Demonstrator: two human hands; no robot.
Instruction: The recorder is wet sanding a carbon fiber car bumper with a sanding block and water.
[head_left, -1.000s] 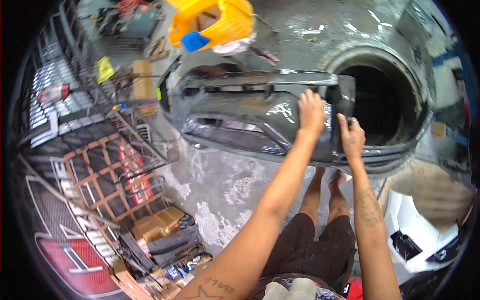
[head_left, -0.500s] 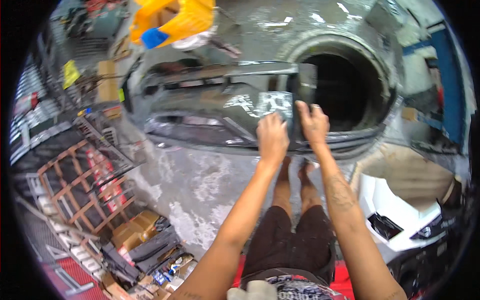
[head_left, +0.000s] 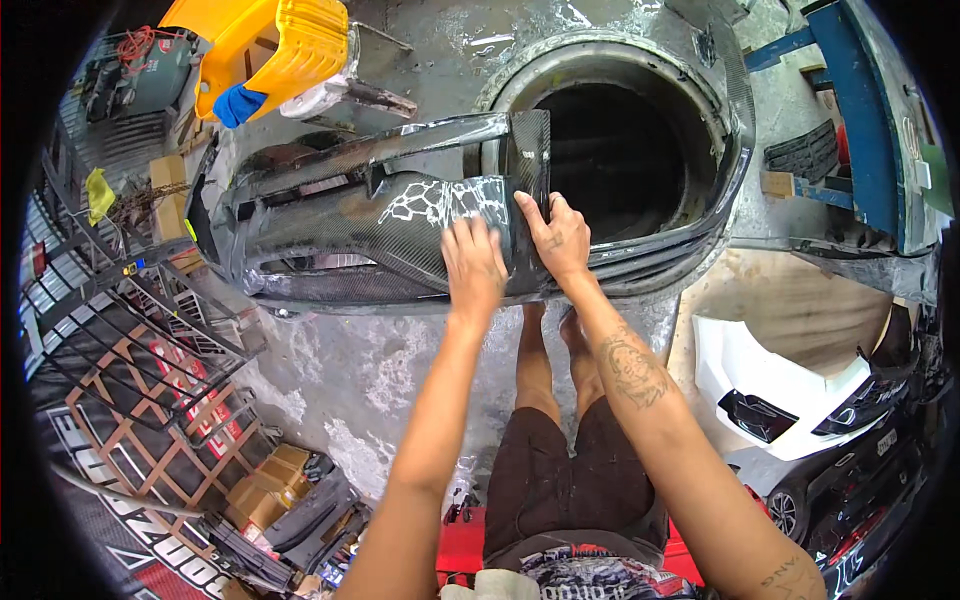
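A long glossy black carbon-fibre car bumper (head_left: 330, 225) lies across in front of me, over a big round open-topped drum (head_left: 515, 88). A white, web-like wet foam pattern (head_left: 425, 200) covers part of its raised middle panel. My left hand (head_left: 473, 262) rests on this panel just below the foam, fingers stretched and slightly apart, a little blurred. Whether anything thin lies under the palm is hidden. To its right, my right hand (head_left: 560, 242) grips the edge of the upright crosspiece, thumb on the near face and fingers over the side.
A yellow plastic stool (head_left: 310, 45) with a blue cloth (head_left: 238, 104) stands at the back left. At right lie a white car bumper (head_left: 735, 365) and a blue metal frame (head_left: 870, 130). Metal racks (head_left: 150, 400) and cardboard boxes (head_left: 275, 480) fill the left.
The view has shifted right and sharpened, so the scene sits further left. My left hand has flattened from bent fingers to outstretched ones. The right hand stays on the bumper's crosspiece.
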